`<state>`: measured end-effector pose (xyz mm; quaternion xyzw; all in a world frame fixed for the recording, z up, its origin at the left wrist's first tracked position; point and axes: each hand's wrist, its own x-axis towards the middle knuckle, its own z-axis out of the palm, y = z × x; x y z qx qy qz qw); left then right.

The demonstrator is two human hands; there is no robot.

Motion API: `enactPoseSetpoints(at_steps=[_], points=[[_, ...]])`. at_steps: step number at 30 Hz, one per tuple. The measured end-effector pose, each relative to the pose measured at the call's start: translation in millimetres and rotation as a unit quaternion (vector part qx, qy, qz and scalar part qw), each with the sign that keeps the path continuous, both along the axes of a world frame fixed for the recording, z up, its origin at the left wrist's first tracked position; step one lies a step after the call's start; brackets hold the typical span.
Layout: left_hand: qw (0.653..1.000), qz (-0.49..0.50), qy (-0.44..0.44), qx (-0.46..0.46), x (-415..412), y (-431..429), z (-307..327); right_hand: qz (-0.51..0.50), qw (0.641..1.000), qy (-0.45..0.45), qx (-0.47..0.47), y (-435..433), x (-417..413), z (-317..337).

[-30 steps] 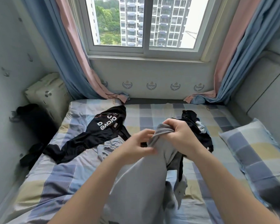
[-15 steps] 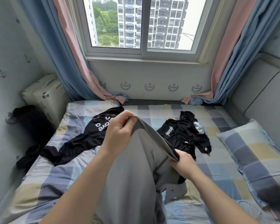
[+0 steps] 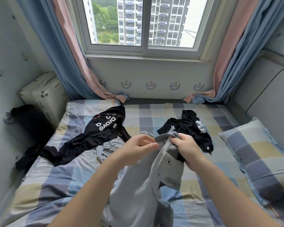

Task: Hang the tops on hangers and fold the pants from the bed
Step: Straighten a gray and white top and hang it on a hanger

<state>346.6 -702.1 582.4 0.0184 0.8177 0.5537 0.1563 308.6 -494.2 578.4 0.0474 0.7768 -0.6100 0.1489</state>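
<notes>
Checked bedding (image 3: 154,122) runs wall to wall. Two black tops lie on it, well apart, with bare sheet between them. At left is the lettered top (image 3: 103,128). Mid-bed, one pair of grey pants (image 3: 138,194) is held up: the left hand (image 3: 138,149) seems to pinch the waistband, and the right hand (image 3: 188,148) is fisted round it. Beyond lies the crumpled top (image 3: 195,133), then one pillow (image 3: 259,153) at the right edge.

1. The pants (image 3: 146,185), near centre, are plain light grey.
2. The far left top (image 3: 95,131) is black with white lettering.
3. The far right top (image 3: 192,133) is black with a small white print.
4. The bed sheet (image 3: 56,185) is checked in blue, grey, pale yellow and white, and the pillow (image 3: 261,153) at right matches.
5. The curtains (image 3: 56,54) are blue and pink.
</notes>
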Motion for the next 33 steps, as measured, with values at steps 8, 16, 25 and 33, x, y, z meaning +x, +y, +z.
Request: enactPoseSetpoints(at_steps=[8, 16, 25, 33], points=[[0.987, 0.112, 0.072, 0.085, 16.5, 31.2, -22.0, -0.105, 0.947, -0.135, -0.272, -25.7, 8.0, 45.0], [0.953, 0.243, 0.122, 0.132, 10.1, 12.7, -2.0, -0.086, 0.942, -0.128, -0.297, -20.9, 6.2, 34.1], [0.929, 0.287, 0.062, 0.223, -1.2, 2.4, 36.1, 0.135, 0.985, 0.107, -0.001, -37.7, 41.8, 0.0], [0.884, 0.303, 0.069, 0.349, 6.4, 11.1, 75.4, 0.031, 0.988, 0.076, 0.133, -52.1, 36.8, -61.3]])
